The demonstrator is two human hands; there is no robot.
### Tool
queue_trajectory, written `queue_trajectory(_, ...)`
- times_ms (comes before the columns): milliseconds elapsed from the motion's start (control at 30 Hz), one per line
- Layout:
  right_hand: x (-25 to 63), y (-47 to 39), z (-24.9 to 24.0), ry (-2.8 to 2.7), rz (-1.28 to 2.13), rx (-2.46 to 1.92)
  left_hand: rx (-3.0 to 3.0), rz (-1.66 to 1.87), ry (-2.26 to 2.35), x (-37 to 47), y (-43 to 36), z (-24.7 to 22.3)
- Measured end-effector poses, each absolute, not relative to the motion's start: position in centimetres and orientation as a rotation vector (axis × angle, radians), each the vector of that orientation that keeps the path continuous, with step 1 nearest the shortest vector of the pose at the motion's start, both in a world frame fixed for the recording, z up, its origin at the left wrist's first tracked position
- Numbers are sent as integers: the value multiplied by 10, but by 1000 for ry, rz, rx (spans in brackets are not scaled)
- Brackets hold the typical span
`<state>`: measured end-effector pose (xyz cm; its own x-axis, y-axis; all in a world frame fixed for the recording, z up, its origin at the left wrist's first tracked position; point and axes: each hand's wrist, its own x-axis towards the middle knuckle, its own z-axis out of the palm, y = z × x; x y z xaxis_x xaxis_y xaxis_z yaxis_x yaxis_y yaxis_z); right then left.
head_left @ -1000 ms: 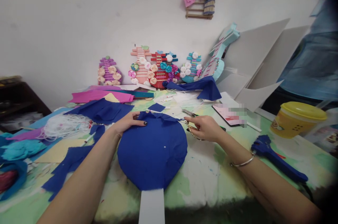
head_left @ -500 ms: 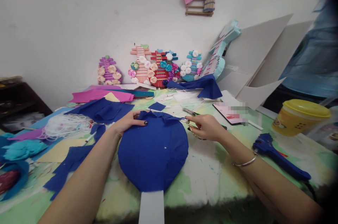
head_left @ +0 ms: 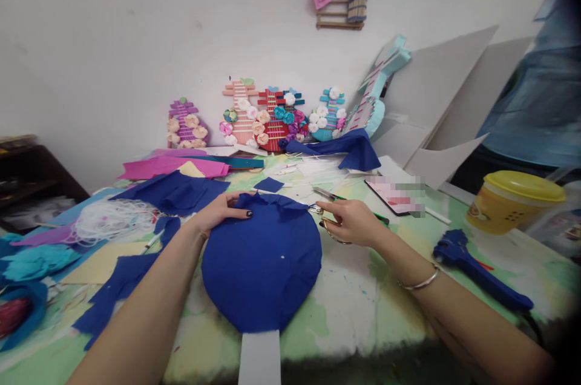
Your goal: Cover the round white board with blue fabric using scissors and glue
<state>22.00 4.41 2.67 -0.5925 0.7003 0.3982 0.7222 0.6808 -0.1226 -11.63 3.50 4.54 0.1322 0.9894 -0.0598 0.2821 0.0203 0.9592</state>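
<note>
A round board covered in dark blue paper (head_left: pixel 263 270), with a white strip (head_left: pixel 260 358) below it, lies at the table's front edge. My left hand (head_left: pixel 224 213) grips its upper left rim, thumb on top and fingers behind. Scissors with gold handles (head_left: pixel 336 235) are in my right hand (head_left: pixel 347 220), their blades at the paper's upper right edge and partly hidden. The paper is crumpled along the top rim. Just behind my right hand lies a cutter (head_left: pixel 324 194).
A blue glue gun (head_left: pixel 481 276) and yellow-lidded tub (head_left: pixel 512 203) stand right, near a phone (head_left: pixel 388 194). Blue paper scraps (head_left: pixel 122 282) and white string (head_left: pixel 113 220) lie left. Decorated lute shapes (head_left: pixel 272 118) line the wall.
The view has shifted very slightly. My right hand and the scissors have edged a little left along the rim; my left hand keeps its hold.
</note>
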Motion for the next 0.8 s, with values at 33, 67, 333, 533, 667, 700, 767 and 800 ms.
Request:
queue_trajectory(33,220,45,26,-2490,-75,-1109,1442,926,1319,-116,35,45)
queue_trajectory(67,219,45,25,-2500,-79,-1111,1437,925,1313,-116,35,45)
queue_trajectory(333,218,45,27,-2517,-12,-1078,1355,930,1250,-115,33,45)
queue_trajectory(533,220,43,33,-2474,337,-1043,1358,901,1226,-114,33,46)
queue_trajectory(667,224,42,37,-2426,298,-1104,1300,923,1279,-114,33,46)
queue_trajectory(700,224,42,38,-2420,263,-1132,1285,930,1291,-114,33,46)
queue_trajectory(767,226,42,40,-2420,219,-1190,1264,935,1296,-115,33,45)
queue_trajectory(800,226,43,40,-2421,210,-1212,1261,932,1288,-116,34,45)
